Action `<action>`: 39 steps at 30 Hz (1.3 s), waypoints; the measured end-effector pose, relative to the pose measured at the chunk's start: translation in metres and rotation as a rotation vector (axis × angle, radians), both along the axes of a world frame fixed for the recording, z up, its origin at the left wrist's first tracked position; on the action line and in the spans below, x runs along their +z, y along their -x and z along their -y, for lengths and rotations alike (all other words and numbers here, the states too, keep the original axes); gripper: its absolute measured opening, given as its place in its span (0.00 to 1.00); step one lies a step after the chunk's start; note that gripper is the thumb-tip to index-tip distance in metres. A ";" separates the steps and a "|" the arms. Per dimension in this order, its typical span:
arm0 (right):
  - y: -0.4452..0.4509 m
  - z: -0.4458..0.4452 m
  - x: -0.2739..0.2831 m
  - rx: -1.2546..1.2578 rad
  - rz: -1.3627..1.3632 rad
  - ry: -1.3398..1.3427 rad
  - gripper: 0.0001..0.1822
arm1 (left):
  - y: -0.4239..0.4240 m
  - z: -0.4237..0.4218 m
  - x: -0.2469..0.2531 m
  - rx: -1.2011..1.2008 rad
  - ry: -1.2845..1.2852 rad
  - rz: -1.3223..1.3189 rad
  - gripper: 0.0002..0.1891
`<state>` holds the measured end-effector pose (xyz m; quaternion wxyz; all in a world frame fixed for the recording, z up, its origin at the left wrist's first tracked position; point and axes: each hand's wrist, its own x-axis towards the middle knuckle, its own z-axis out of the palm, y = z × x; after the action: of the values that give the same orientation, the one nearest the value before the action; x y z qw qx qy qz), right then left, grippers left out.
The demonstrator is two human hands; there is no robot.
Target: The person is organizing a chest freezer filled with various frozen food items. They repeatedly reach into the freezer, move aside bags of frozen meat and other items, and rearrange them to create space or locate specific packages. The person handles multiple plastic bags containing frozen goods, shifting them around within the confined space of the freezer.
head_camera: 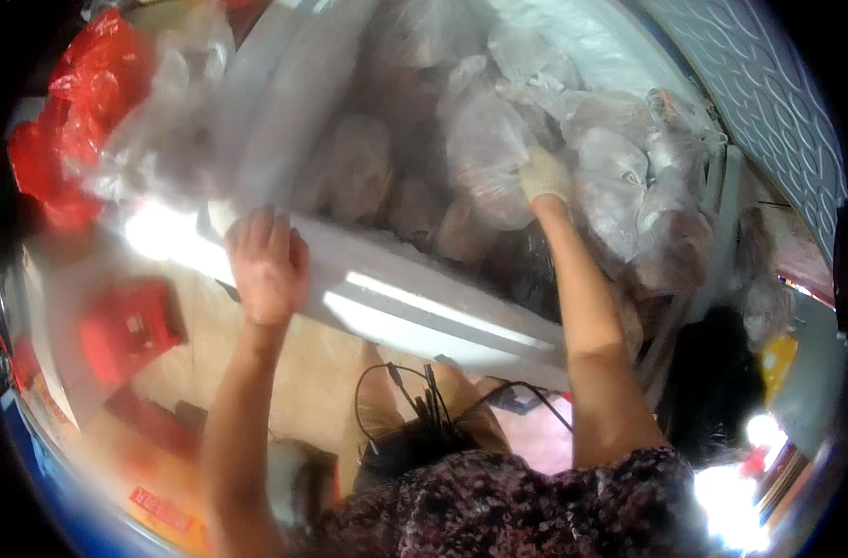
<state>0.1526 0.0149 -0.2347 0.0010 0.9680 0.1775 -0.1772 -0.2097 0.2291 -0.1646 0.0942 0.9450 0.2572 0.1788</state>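
Observation:
A chest freezer stands before me, its near rim [424,279] running slantwise below many knotted clear plastic bags. My right hand [546,174], in a pale knit glove, reaches into it and grips the side of a large clear plastic bag [490,150] with frosty, indistinct contents. More filled bags [612,181] lie just right of that hand. My left hand [267,261] is bare and rests on the freezer's rim at the left; whether its fingers grip the rim is blurred. White mist veils the left part of the inside.
Red plastic bags [96,104] and clear bags [180,104] lie at the upper left. A red plastic stool [131,328] stands on the tiled floor at left. At the upper right is a grey patterned panel [766,91]. Black cables [431,397] hang at my waist.

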 end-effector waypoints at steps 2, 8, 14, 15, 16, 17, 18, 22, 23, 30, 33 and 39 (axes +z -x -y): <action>-0.006 0.000 0.005 0.064 0.007 -0.022 0.18 | 0.003 -0.003 0.000 -0.002 -0.009 -0.003 0.14; -0.029 0.018 -0.036 0.062 0.169 -0.125 0.16 | -0.001 -0.001 0.002 0.023 0.060 0.001 0.13; -0.040 0.019 -0.048 -0.335 -0.310 -0.769 0.16 | 0.002 0.001 0.003 0.056 0.048 0.018 0.14; -0.035 0.014 -0.038 -0.339 -0.310 -0.800 0.16 | 0.002 0.001 0.002 0.058 0.047 0.023 0.14; -0.024 0.001 -0.015 -0.334 -0.369 -0.757 0.19 | 0.003 0.000 0.001 0.062 0.044 0.025 0.14; -0.020 -0.005 -0.008 -0.295 -0.371 -0.741 0.20 | 0.004 0.001 0.001 0.068 0.037 0.030 0.13; -0.017 -0.010 -0.002 -0.258 -0.367 -0.726 0.21 | 0.002 0.002 0.000 0.070 0.031 0.038 0.13; -0.001 -0.040 0.055 -0.290 -0.345 -0.781 0.22 | 0.002 0.002 0.000 0.081 0.035 0.037 0.13; 0.005 -0.048 0.076 -0.346 -0.402 -0.826 0.20 | 0.002 0.002 0.002 0.083 0.032 0.043 0.13; 0.052 -0.097 0.127 -0.474 -0.732 -1.265 0.10 | 0.003 0.000 0.004 0.084 0.060 0.035 0.12; 0.061 -0.136 0.110 -0.616 -0.731 -1.443 0.08 | 0.000 0.000 0.007 0.071 0.068 0.037 0.13; 0.119 -0.211 0.005 0.222 -0.042 -0.482 0.26 | 0.003 0.002 0.004 0.067 0.047 0.021 0.15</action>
<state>0.0336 0.2257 -0.2295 -0.2139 0.9110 0.3196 -0.1486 -0.2126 0.2274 -0.1609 0.1131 0.9315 0.2919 0.1854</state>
